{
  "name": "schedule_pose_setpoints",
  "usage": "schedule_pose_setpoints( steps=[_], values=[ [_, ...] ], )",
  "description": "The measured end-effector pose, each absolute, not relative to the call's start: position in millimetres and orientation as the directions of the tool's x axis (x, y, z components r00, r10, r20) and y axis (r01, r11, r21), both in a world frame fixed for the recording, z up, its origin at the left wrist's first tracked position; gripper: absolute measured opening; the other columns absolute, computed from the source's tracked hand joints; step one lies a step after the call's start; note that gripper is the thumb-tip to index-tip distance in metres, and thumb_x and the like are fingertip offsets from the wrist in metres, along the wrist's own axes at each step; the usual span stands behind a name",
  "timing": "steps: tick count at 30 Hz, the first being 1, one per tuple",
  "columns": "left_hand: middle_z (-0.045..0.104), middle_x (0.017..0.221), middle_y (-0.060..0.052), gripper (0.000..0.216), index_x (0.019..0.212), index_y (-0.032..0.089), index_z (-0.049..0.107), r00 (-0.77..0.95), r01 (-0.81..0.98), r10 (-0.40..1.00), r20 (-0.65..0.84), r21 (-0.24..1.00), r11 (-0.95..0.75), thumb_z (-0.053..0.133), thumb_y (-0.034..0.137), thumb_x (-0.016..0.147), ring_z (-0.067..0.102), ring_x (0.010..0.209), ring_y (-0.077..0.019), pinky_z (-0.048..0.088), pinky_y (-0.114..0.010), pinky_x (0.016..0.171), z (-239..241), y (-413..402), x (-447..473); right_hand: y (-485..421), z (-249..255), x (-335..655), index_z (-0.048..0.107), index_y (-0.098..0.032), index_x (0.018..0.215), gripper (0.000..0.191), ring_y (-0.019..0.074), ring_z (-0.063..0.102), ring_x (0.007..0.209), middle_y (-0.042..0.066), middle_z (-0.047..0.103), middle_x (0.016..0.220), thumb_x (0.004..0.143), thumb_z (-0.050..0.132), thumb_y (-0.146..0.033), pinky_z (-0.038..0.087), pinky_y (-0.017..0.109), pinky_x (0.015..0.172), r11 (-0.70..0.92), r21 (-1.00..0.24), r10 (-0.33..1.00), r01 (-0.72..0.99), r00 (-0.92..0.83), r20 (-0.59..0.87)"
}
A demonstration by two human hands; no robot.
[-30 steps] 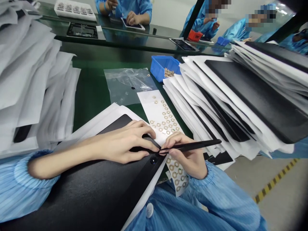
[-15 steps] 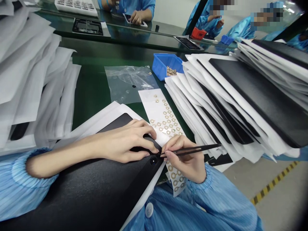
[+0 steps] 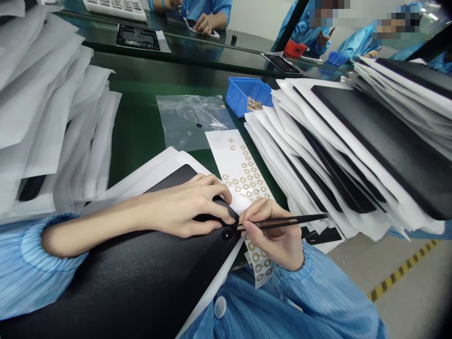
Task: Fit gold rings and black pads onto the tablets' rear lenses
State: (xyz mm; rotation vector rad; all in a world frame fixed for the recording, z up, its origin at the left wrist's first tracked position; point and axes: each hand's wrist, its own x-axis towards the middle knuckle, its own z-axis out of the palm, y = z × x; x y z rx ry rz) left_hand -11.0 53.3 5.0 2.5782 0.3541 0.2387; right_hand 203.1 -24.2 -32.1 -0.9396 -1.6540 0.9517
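Observation:
A black tablet-like back panel [image 3: 141,278] lies slanted before me on white sheets [image 3: 132,176]. My left hand [image 3: 197,207] rests across its upper part with fingers apart, the index fingertip pressing close to the corner and the thumb laid on the surface. Next to that fingertip is a round black lens ring [image 3: 226,235]. My right hand [image 3: 275,238] pinches a pair of dark tweezers [image 3: 300,220] at the same corner, their long end pointing right. Whatever lies between the fingertips there is hidden. Behind the right hand runs a white sheet of ring-shaped stickers [image 3: 219,148].
Paper-interleaved stacks rise at the left [image 3: 38,94] and right, the right one topped by a black panel [image 3: 381,141]. A blue bin [image 3: 238,99] of small parts and a clear plastic bag [image 3: 187,122] lie beyond my hands. Co-workers sit across the bench.
The whole view has shifted slightly. Both hands keep nearly the same pose at the panel's corner, the tweezers still in my right hand. A co-worker's hand at the back right has moved.

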Motion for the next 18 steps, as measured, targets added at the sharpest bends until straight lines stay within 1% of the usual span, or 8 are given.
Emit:
schedule_pose_setpoints(
  steps=[6,13,18],
  values=[
    [0.053,0.113,-0.006,0.024,0.106,0.027,0.065,0.95,0.2,0.294,0.103,0.521,-0.83,0.05,0.023,0.089,0.043,0.1,-0.0213,0.032,-0.038,0.093,4.7,52.8,-11.1,-23.7,-31.3,201.6,0.05,-0.019,0.078,0.016,0.0138,0.061,0.065,0.002,0.058,0.077,0.078,0.059,-0.006,0.053,0.026,0.052,0.41,-0.897,0.902,0.167,-0.22,0.371],
    [0.053,0.112,-0.006,0.024,0.106,0.027,0.065,0.951,0.197,0.29,0.107,0.514,-0.835,0.049,0.024,0.089,0.044,0.1,-0.0213,0.032,-0.038,0.092,3.7,54.1,-10.8,-25.6,-33.2,200.3,0.05,-0.02,0.081,0.018,0.0147,0.061,0.066,0.003,0.06,0.075,0.076,0.06,-0.005,0.053,0.028,0.054,0.473,-0.844,0.879,0.253,-0.199,0.433],
    [0.053,0.112,-0.006,0.023,0.106,0.027,0.065,0.95,0.193,0.29,0.116,0.511,-0.838,0.05,0.024,0.088,0.044,0.099,-0.0212,0.033,-0.037,0.092,4.2,53.5,-10.4,-26.4,-32.0,199.0,0.049,-0.021,0.079,0.017,0.0145,0.061,0.064,0.003,0.06,0.073,0.078,0.06,-0.008,0.053,0.029,0.055,0.446,-0.841,0.895,0.306,-0.187,0.406]
  ],
)
